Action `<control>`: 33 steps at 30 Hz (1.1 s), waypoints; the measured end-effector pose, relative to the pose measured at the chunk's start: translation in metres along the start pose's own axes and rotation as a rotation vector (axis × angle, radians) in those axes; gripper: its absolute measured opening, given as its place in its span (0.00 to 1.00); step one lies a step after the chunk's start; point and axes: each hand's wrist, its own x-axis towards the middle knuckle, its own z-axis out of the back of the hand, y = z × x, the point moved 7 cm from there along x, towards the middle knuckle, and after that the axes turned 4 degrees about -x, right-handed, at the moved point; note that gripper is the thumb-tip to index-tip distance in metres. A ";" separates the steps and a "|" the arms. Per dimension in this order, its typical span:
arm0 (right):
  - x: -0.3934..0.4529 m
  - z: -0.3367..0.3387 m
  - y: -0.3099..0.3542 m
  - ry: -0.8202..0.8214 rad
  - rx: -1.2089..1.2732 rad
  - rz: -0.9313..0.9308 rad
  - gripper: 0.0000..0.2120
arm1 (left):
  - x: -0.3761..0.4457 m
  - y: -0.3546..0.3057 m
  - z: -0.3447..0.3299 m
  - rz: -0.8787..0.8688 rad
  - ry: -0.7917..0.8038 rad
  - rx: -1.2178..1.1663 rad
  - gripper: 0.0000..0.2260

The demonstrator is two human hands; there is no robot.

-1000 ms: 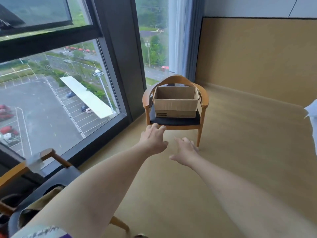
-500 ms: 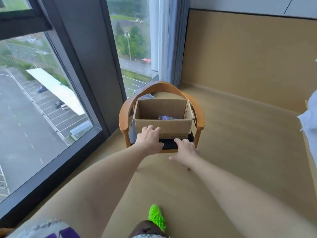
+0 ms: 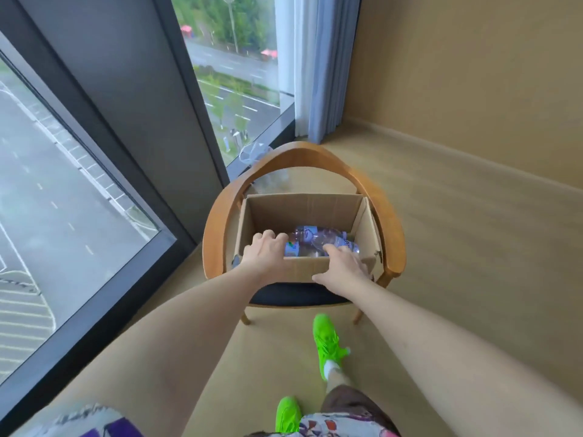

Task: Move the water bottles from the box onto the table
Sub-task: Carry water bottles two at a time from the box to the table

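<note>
My left hand and right hand reach over the box's near edge, fingers loosely apart, holding nothing — the water bottles lie jumbled at the bottom, so one could slip from a careless grab.

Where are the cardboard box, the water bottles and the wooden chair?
cardboard box (image 3: 304, 212), head view, inner face of its far wall.
water bottles (image 3: 318, 242), head view, clear plastic body lying on the box bottom.
wooden chair (image 3: 303, 154), head view, top of the curved backrest.
</note>
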 end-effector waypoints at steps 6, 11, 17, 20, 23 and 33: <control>0.126 0.006 0.009 0.089 -0.016 0.012 0.33 | 0.095 0.038 -0.017 0.169 0.055 -0.052 0.26; 0.198 -0.019 -0.006 0.232 0.017 -0.033 0.34 | 0.160 0.041 -0.058 0.242 0.221 -0.036 0.27; 0.246 -0.071 -0.049 0.367 -0.041 -0.109 0.31 | 0.211 0.022 -0.118 0.245 0.364 -0.083 0.24; 0.264 -0.087 -0.061 0.368 -0.103 -0.110 0.36 | 0.226 0.013 -0.148 0.247 0.418 -0.111 0.24; 0.272 -0.106 -0.068 0.390 -0.157 -0.096 0.39 | 0.231 0.013 -0.173 0.256 0.499 -0.135 0.27; 0.300 -0.131 -0.067 0.290 -0.238 -0.043 0.34 | 0.205 0.054 -0.210 0.067 0.636 0.030 0.31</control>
